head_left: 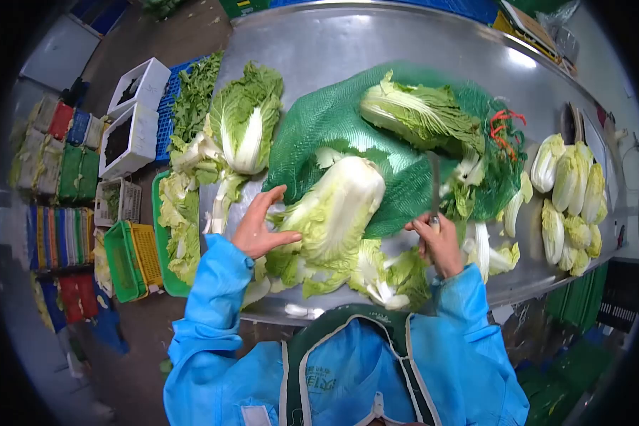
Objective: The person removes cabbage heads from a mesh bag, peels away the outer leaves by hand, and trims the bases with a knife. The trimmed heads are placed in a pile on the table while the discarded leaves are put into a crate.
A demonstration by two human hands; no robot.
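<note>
A large napa cabbage (344, 202) lies in the middle, its white base pointing up and right, partly on a green mesh bag (309, 121). My left hand (261, 226) is at its left side with fingers apart, holding nothing. My right hand (438, 241) is closed round the handle of a knife (435, 181), whose blade points away from me. Another leafy cabbage (419, 113) rests on the mesh farther back. Loose leaves (383, 273) are strewn along the near edge, between my hands.
Another cabbage (248, 121) lies at the left of the metal table (291, 35). Several trimmed cabbages (571, 177) are grouped at the right. A green crate (165, 248) with leaves, white boxes (131, 138) and a blue crate (165, 117) stand left.
</note>
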